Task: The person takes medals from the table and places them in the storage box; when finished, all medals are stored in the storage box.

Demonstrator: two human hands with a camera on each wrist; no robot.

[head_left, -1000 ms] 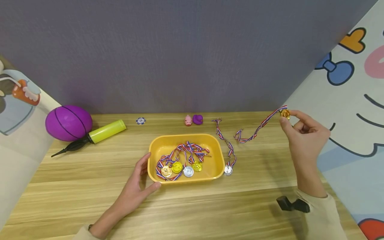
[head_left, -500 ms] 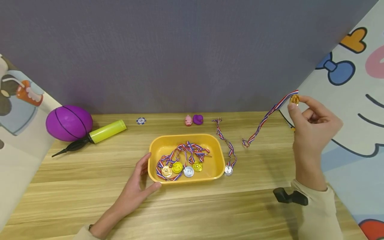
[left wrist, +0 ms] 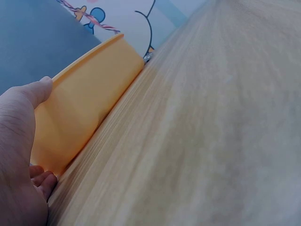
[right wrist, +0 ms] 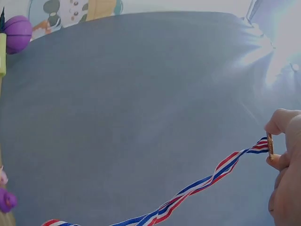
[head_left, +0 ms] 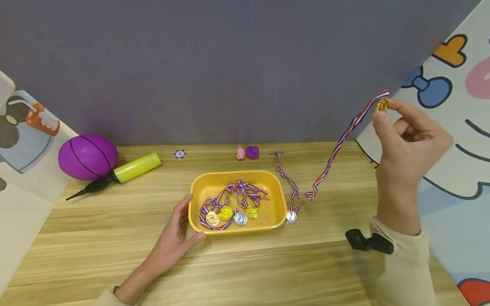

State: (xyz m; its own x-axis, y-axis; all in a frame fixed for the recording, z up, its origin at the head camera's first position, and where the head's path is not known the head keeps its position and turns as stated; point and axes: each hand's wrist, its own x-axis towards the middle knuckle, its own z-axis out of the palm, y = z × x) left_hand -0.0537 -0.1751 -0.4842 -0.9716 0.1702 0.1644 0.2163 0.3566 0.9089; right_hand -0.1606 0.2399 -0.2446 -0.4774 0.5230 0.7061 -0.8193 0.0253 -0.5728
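My right hand is raised at the right and pinches a gold medal between thumb and finger. Its red, white and blue ribbon trails down to the table near the yellow tray; the right wrist view shows that medal and ribbon against the wall. Several medals with tangled ribbons lie in the tray. My left hand rests against the tray's left front corner, thumb on the rim. A silver medal lies just right of the tray.
A purple ball and a yellow-green pump lie at the back left. A small blue chip, a pink pig and a purple duck sit along the back wall. A black object lies near my right sleeve.
My right hand has lifted the gold medal up and to the right, pulling its ribbon off the table. The left hand and tray have stayed put.
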